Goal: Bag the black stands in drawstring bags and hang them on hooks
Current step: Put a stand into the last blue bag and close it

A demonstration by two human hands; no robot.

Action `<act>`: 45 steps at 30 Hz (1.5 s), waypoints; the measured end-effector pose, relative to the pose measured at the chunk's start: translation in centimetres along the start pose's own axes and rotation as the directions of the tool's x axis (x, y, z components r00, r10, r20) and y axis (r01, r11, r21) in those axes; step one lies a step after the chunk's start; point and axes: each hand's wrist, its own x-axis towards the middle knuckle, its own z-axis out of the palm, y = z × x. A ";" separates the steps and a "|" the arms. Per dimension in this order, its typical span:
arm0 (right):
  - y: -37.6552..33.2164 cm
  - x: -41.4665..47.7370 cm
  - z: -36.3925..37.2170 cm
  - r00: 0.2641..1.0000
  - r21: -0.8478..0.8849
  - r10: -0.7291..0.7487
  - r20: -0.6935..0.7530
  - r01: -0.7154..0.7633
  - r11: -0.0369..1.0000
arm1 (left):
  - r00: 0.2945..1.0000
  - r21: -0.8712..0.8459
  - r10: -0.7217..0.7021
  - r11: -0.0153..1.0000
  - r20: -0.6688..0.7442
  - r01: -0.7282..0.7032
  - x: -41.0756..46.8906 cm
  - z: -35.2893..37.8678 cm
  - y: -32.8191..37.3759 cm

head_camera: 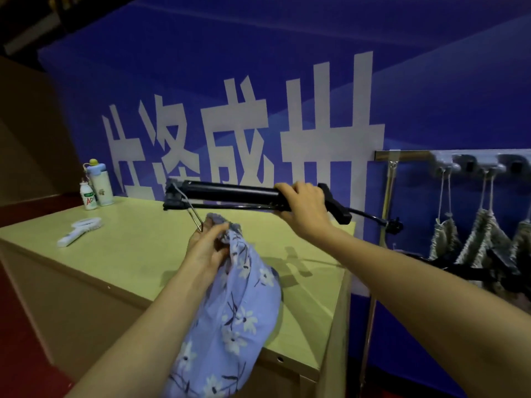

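Floral drawstring bag (pixel 232 320) nearest the lens, lilac with white flowers, hanging off the left hand (pixel 205 248), whose fingers pinch its gathered mouth. Right hand (pixel 306 208) wrapped closed round a folded black stand (pixel 230 195), held level above the table (pixel 138 248), well clear of the top. Thin metal loop dangles from the stand's far end beside the bag mouth. Left rear corner: white brush (pixel 79 229), small bottle (pixel 88 196), taller bottle (pixel 100 182). Rest of the pale green top is free. Right of the table edge: hook rail (pixel 471 160) with three grey bags (pixel 482 239) hung on cords. Blue banner wall (pixel 431 81) with white characters behind.
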 end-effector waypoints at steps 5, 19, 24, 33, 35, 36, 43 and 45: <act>0.5 0.7 -4.2 0.992 0.000 0.053 -0.117 -0.054 0.999 | 0.997 0.246 0.046 0.969 -0.056 -0.031 -1.0 -5.0 2.4; -3.4 0.1 -7.1 0.901 -0.399 -0.405 -0.154 0.319 0.860 | 0.980 0.820 0.173 0.544 0.096 -0.176 -4.9 -7.0 11.2; -5.2 0.0 -7.2 0.887 -0.461 -0.435 -0.155 0.324 0.826 | 0.939 0.946 0.121 0.000 0.321 -0.323 -5.9 -6.9 12.0; -8.4 -0.5 -8.6 0.837 -0.552 -0.536 -0.112 0.395 0.734 | 0.912 0.891 0.067 0.198 0.404 -0.409 -7.5 -3.6 10.6; -9.0 -0.6 -8.7 0.813 -0.579 -0.571 -0.113 0.413 0.703 | 0.903 0.863 0.081 0.269 0.422 -0.427 -7.7 -2.9 10.3; -9.2 -0.6 -8.7 0.810 -0.588 -0.574 -0.116 0.410 0.697 | 0.899 0.860 0.084 0.266 0.429 -0.435 -7.7 -2.7 10.2; -9.4 -0.6 -8.6 0.764 -0.611 -0.637 -0.104 0.457 0.647 | 0.875 0.812 0.142 0.328 0.463 -0.483 -7.6 -1.5 9.9; -10.0 -0.8 -8.1 0.731 -0.587 -0.673 -0.116 0.496 0.640 | 0.829 0.835 0.246 0.115 0.502 -0.539 -7.4 -0.5 9.6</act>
